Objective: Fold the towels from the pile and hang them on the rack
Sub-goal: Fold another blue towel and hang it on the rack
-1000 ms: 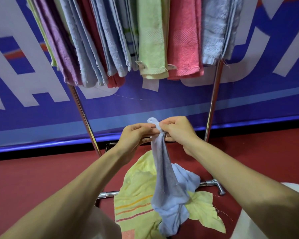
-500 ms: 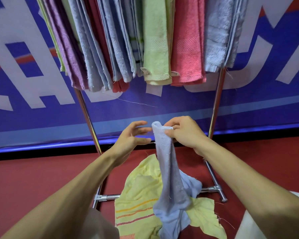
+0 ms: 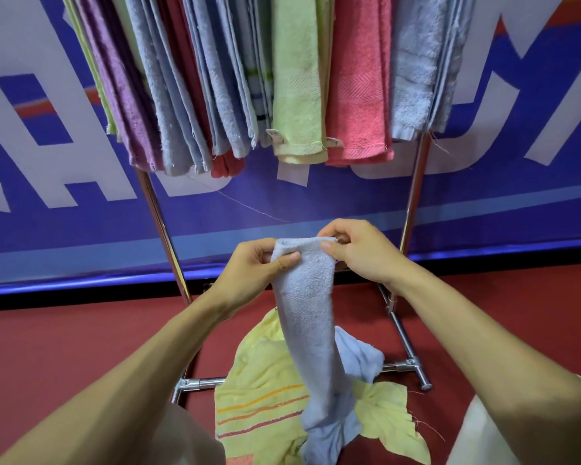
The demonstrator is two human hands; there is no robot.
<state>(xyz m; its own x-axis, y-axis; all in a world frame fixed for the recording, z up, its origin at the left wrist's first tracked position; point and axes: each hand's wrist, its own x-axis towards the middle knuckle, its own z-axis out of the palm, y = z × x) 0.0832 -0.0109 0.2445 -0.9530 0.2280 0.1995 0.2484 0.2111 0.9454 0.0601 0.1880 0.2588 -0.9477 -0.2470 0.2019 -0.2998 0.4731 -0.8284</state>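
Hanging packed side by side on the rack point(image 3: 414, 203), the hung towels point(image 3: 168, 95) crowd the top, a green towel point(image 3: 296, 95) and a pink towel point(image 3: 359, 95) among them, with a blue banner point(image 3: 483, 203) behind and a yellow striped towel point(image 3: 259, 384) crumpled on the red floor point(image 3: 64, 347) between the rack's feet. The light blue towel point(image 3: 307, 303) is held up before the rack's legs, its lower end drooping onto the yellow one. With both arms stretched forward, the left hand point(image 3: 252, 273) pinches its top left corner between thumb and curled fingers, and the right hand point(image 3: 363, 250) pinches the top right corner likewise.
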